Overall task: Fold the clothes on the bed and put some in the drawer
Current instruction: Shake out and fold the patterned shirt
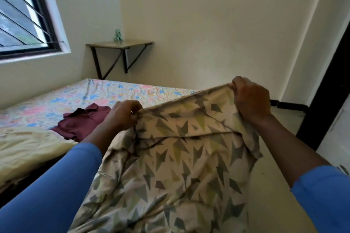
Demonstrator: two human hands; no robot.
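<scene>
Observer: Left hand (123, 113) pinches the top edge of the patterned cloth (180, 166), fingers curled over the hem. Right hand (250, 98) grips the same edge further along and sits higher. The cloth hangs in the air between them, in front of the person and beside the bed (113, 92). Its lower part is slack and creased.

Partner: What does this step need to come out well?

Observer: Judgement only. The held edge slopes, so level the two hands and draw it taut. Shake the creases out of the hanging part. Then lay it flat on the sheet before bringing the corners together. If it is folded while slanted, the fold will likely come out skewed.

Partner: Containers?

Observer: Drawer not in view, so nothing to note on its contents. On the bed lies a maroon shirt (83, 121), rumpled and not yet folded, just past the left hand. A pale yellow cloth (28, 147) lies along the near left edge. The wall shelf (119, 44) in the corner carries a small green object (117, 35), too blurred to identify.
</scene>
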